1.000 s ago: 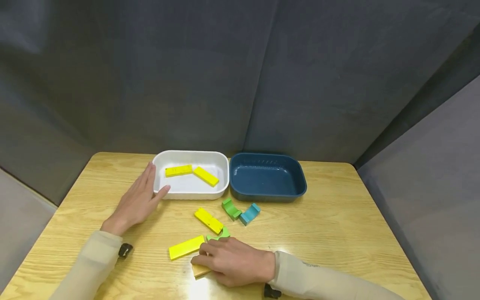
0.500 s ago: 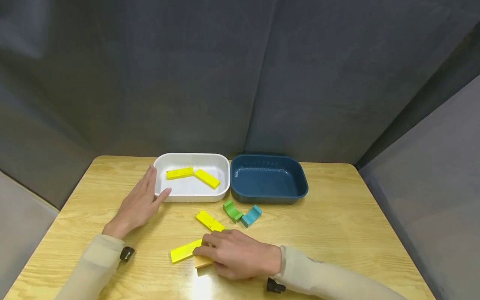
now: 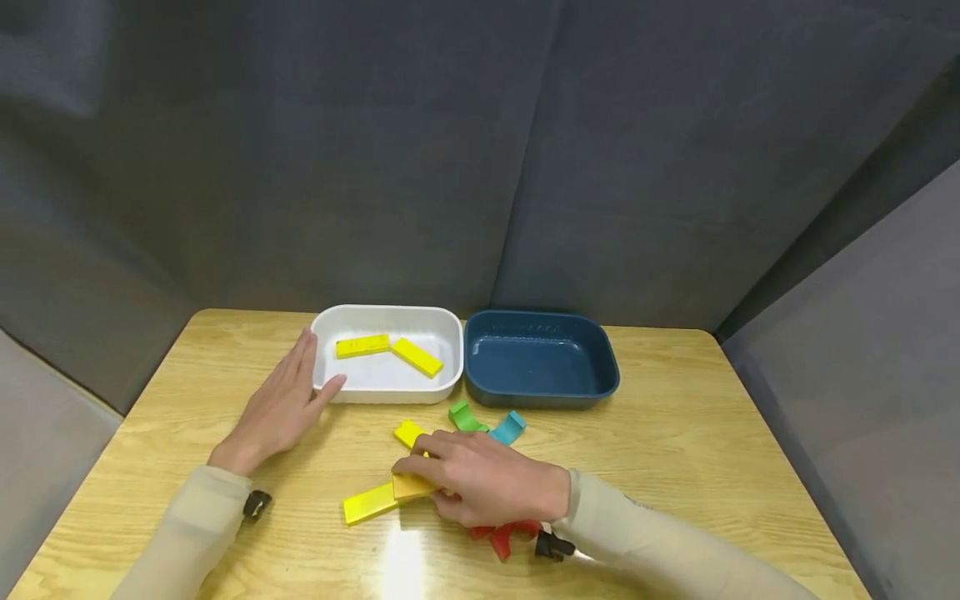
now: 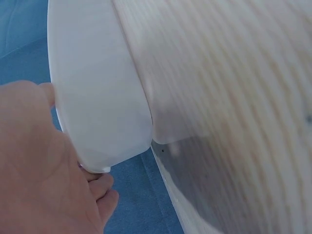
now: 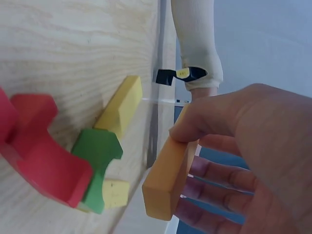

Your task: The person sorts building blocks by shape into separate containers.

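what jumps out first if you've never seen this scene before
The right hand at the near middle of the table holds an orange-yellow block lifted off the wood, with red pieces showing just beneath it. Behind sit a white tray holding two yellow blocks and a dark blue tray, the left hand resting against the white one.

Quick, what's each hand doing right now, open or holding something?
Left hand: open, fingers straight, resting against the white tray.
Right hand: holding an orange block lifted off the table.
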`<state>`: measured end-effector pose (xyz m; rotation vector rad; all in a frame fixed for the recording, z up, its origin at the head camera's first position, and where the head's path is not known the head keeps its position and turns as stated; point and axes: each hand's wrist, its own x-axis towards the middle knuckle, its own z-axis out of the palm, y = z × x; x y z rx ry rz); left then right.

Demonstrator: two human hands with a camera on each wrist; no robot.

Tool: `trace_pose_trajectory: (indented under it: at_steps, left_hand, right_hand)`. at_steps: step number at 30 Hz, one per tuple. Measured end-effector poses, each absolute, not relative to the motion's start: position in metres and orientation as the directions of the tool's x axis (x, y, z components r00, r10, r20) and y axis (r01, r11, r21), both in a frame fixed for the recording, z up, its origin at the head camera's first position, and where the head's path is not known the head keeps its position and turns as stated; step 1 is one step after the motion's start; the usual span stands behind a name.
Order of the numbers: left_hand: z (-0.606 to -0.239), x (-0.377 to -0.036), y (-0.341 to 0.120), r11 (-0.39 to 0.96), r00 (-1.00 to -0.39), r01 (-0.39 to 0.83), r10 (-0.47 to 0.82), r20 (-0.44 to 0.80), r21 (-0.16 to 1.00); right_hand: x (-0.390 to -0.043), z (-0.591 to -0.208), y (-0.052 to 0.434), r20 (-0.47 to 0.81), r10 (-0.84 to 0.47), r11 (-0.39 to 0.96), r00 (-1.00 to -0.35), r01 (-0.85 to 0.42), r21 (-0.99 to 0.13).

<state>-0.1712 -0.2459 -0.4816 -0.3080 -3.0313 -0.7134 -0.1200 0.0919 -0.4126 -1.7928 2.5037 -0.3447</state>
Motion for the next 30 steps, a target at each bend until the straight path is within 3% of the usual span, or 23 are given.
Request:
trace_pose_trajectory:
  at_steps: [9, 14, 22, 30]
  left_hand:
    - [-0.481, -0.175, -0.248, 0.884, -0.981, 0.189, 0.185, 0.051, 0.427]
    - [-0.482, -0.176, -0.247, 0.880, -0.980, 0.195, 0.191, 0.052, 0.434]
    - [-0.480, -0.178, -0.245, 0.882, -0.981, 0.190, 0.192, 0.039, 0.432]
    - [-0.479, -0.177, -0.247, 0.881, -0.980, 0.193, 0.198, 0.033, 0.432]
  right_hand:
    - [-0.140, -0.402, 0.087, 0.101, -0.930, 0.334, -0.353, -0.928, -0.168]
    - [-0.157, -0.402, 0.084, 0.145, -0.916, 0.345, -0.375, -0.918, -0.196]
    - [-0.186, -0.394, 0.080, 0.113, -0.891, 0.398, -0.439, -0.877, -0.268]
    - [-0.211, -0.387, 0.063, 0.098, -0.876, 0.438, -0.472, -0.864, -0.247]
